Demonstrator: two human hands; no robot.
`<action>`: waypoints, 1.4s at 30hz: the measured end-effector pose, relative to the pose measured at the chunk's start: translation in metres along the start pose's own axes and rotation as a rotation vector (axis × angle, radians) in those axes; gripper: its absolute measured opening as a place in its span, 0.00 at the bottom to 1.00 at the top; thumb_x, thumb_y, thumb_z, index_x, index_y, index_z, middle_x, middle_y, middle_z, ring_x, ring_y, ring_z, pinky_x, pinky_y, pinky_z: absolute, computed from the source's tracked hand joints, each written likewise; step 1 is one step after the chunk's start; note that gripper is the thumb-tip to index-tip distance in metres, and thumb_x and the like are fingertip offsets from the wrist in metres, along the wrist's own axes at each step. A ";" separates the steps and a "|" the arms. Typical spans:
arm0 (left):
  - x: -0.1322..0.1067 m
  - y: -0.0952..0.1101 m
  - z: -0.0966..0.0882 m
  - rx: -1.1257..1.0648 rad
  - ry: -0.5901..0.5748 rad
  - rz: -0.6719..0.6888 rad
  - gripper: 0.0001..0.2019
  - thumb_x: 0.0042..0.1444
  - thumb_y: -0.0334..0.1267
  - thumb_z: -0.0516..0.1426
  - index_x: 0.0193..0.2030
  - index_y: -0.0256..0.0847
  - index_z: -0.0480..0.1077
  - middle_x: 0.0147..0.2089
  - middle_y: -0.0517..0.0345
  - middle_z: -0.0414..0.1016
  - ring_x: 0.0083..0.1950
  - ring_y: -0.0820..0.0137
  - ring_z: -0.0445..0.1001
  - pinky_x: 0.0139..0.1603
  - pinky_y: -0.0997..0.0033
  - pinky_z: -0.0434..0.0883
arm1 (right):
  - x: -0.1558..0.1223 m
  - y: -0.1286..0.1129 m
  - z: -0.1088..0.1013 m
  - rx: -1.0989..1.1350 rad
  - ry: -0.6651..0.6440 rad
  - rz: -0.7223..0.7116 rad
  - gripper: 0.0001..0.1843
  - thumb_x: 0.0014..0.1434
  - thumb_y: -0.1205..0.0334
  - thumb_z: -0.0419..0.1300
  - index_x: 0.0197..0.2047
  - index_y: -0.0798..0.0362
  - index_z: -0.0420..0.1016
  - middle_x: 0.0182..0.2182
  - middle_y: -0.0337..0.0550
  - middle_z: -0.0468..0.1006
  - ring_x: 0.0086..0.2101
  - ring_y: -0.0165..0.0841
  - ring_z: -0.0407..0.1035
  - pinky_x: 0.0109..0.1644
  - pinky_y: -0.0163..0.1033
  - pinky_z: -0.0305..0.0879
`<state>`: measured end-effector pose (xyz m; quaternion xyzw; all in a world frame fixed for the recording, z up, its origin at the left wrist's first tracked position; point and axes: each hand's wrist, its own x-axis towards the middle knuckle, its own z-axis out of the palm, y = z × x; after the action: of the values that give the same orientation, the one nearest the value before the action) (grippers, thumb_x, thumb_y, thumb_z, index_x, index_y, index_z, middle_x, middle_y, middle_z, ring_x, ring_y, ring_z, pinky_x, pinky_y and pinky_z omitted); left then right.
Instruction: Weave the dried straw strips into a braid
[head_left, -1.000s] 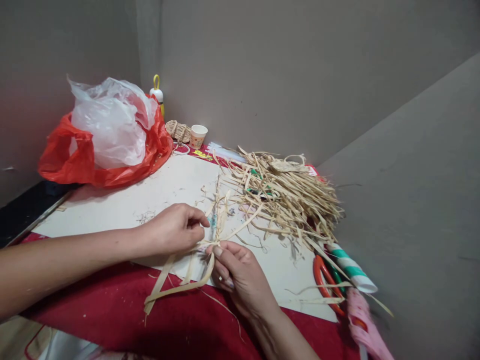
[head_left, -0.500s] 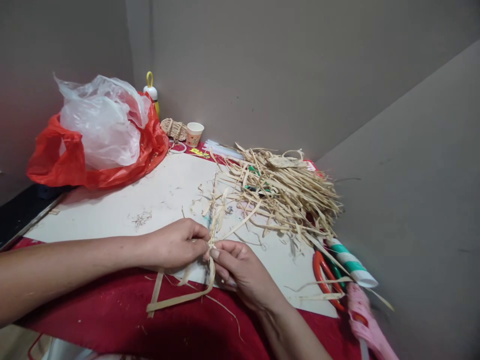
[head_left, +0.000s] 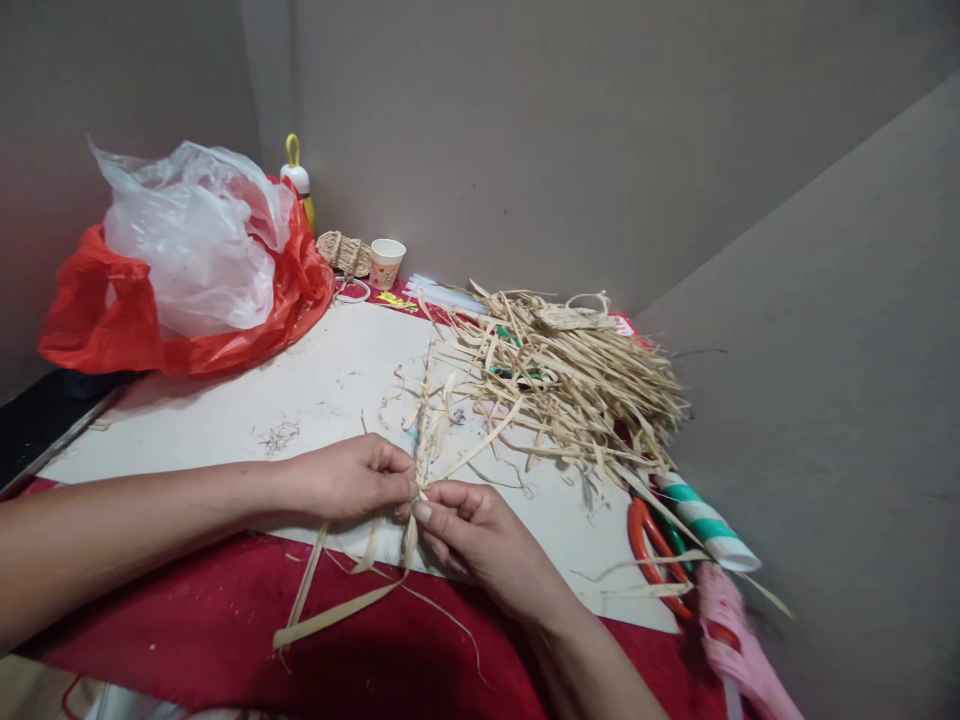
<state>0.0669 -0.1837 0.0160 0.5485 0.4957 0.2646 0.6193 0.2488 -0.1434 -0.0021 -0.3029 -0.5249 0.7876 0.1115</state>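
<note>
My left hand [head_left: 345, 478] and my right hand [head_left: 476, 530] meet at the near edge of a white sheet [head_left: 300, 390], both pinched on a small bundle of pale straw strips [head_left: 420, 470]. The fingertips of the two hands nearly touch where the strips cross. Loose ends of the strips [head_left: 330, 615] trail down over the red cloth [head_left: 225, 630] toward me, and other ends stick up away from me. A big heap of the same straw [head_left: 570, 380] lies just beyond my right hand.
A red bag with a clear plastic bag in it [head_left: 187, 270] sits at the back left. A paper cup [head_left: 387, 263], a small woven piece [head_left: 343, 252] and a bottle [head_left: 296, 180] stand by the wall. Orange-handled scissors [head_left: 652, 550] and a green-striped roll [head_left: 705, 525] lie at right.
Both hands stayed pinched on the strips and drew closer to the sheet's near edge. The trailing ends have swung lower over the red cloth. The view shifted slightly.
</note>
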 end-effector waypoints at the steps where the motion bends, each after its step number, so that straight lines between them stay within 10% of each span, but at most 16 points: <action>1: 0.000 0.000 0.000 -0.011 0.007 -0.006 0.13 0.55 0.40 0.50 0.22 0.39 0.58 0.21 0.68 0.53 0.23 0.79 0.49 0.25 0.77 0.51 | -0.001 -0.001 -0.001 -0.010 -0.009 0.000 0.14 0.56 0.54 0.61 0.27 0.57 0.69 0.14 0.29 0.60 0.14 0.19 0.45 0.18 0.29 0.39; 18: -0.004 -0.005 0.014 0.065 0.143 0.079 0.10 0.52 0.35 0.48 0.23 0.37 0.64 0.22 0.65 0.66 0.24 0.78 0.59 0.26 0.79 0.57 | -0.005 0.009 0.025 0.062 0.239 0.024 0.14 0.57 0.55 0.55 0.26 0.56 0.69 0.11 0.35 0.68 0.10 0.21 0.49 0.14 0.29 0.43; 26: -0.002 -0.008 0.018 -0.026 0.165 0.037 0.13 0.53 0.39 0.50 0.21 0.37 0.64 0.18 0.65 0.60 0.22 0.79 0.54 0.23 0.78 0.53 | -0.009 0.023 0.032 -0.956 0.491 -0.311 0.16 0.61 0.60 0.51 0.21 0.52 0.63 0.16 0.39 0.67 0.17 0.27 0.56 0.24 0.36 0.44; 32: -0.003 -0.008 0.020 -0.090 0.153 -0.005 0.12 0.51 0.41 0.54 0.23 0.36 0.65 0.20 0.64 0.63 0.22 0.79 0.56 0.23 0.78 0.55 | -0.013 0.031 0.039 -1.436 0.416 -0.444 0.11 0.59 0.67 0.50 0.26 0.54 0.68 0.19 0.46 0.73 0.18 0.30 0.60 0.25 0.39 0.41; 36: -0.004 -0.007 0.017 -0.130 0.137 -0.033 0.12 0.51 0.43 0.55 0.24 0.36 0.65 0.19 0.66 0.59 0.21 0.80 0.52 0.21 0.78 0.50 | -0.024 0.022 0.042 -1.263 0.225 -0.324 0.13 0.57 0.65 0.53 0.21 0.53 0.65 0.17 0.40 0.69 0.17 0.27 0.56 0.24 0.37 0.42; 42: -0.007 -0.007 0.014 -0.170 0.110 -0.011 0.13 0.51 0.45 0.56 0.26 0.37 0.65 0.18 0.69 0.56 0.20 0.80 0.48 0.20 0.77 0.47 | -0.037 -0.018 0.018 -0.445 0.500 -0.154 0.15 0.56 0.51 0.57 0.26 0.53 0.68 0.19 0.37 0.68 0.17 0.25 0.55 0.21 0.32 0.48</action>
<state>0.0756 -0.1971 0.0102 0.4758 0.5075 0.3319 0.6371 0.2647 -0.1680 0.0319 -0.4628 -0.6618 0.5443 0.2269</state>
